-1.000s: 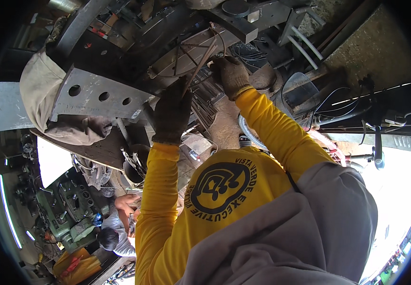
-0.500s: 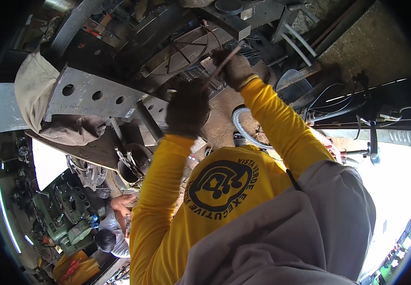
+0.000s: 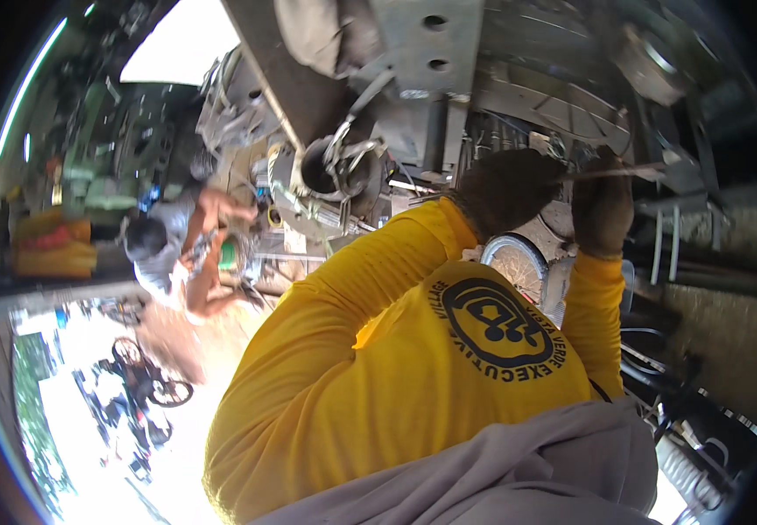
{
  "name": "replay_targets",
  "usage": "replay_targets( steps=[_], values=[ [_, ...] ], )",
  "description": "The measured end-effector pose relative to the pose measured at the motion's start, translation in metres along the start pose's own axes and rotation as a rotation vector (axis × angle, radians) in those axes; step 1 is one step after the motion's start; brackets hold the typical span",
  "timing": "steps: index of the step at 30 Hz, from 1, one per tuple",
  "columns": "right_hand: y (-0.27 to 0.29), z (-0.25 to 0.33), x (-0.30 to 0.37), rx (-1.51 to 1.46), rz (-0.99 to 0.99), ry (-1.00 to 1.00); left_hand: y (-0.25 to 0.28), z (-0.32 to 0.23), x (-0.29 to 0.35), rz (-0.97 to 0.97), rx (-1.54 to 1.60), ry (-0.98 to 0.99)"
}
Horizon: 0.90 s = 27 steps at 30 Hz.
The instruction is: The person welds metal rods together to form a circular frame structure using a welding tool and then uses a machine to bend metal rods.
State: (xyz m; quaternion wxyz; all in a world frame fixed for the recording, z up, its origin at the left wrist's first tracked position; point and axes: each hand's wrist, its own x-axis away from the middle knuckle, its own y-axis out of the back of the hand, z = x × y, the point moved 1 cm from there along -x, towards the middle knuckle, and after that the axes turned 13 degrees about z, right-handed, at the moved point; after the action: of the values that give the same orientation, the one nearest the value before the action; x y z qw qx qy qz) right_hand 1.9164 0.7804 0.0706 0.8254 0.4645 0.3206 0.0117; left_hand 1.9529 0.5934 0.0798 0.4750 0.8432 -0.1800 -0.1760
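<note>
Both my hands wear dark work gloves and are raised in front of my yellow-sleeved arms. My left hand (image 3: 511, 191) closes around the near end of a thin reddish-brown metal rod (image 3: 643, 171). The rod runs rightward across the fingers of my right hand (image 3: 603, 210), which are curled against it. Its far tip sticks out past the right glove. A rack of dark metal parts, partly hidden by the gloves, lies behind my hands.
A steel beam with round holes (image 3: 435, 66) stands beyond my left hand. Left of it is an open metal cylinder (image 3: 319, 168) with tongs-like scrap. A person (image 3: 164, 249) sits at the left. Below my hands is a wheel (image 3: 523, 254); motorcycles (image 3: 142, 389) stand outside.
My view has swung to the left, bringing the seated person and the motorcycles further in. The rod, slanted before, lies nearly level now, still between both gloves.
</note>
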Motion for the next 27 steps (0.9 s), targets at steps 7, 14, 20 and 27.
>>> replay_targets(
  steps=[7, 14, 20, 27],
  values=[
    [0.000, 0.076, -0.022, -0.125, 0.220, 0.440, 0.054, -0.017, 0.083, -0.125, 0.194, 0.316],
    [-0.039, 0.108, -0.002, -1.621, 0.893, -0.208, 0.123, 0.045, 0.229, -0.514, 0.199, 0.455],
    [-0.074, 0.095, 0.019, -1.608, 1.003, -0.436, 0.111, 0.135, 0.330, -0.337, 0.031, 0.737],
    [-0.094, 0.078, 0.030, -1.552, 0.936, -0.510, 0.061, 0.200, 0.337, -0.440, 0.657, 0.949]
  ],
)
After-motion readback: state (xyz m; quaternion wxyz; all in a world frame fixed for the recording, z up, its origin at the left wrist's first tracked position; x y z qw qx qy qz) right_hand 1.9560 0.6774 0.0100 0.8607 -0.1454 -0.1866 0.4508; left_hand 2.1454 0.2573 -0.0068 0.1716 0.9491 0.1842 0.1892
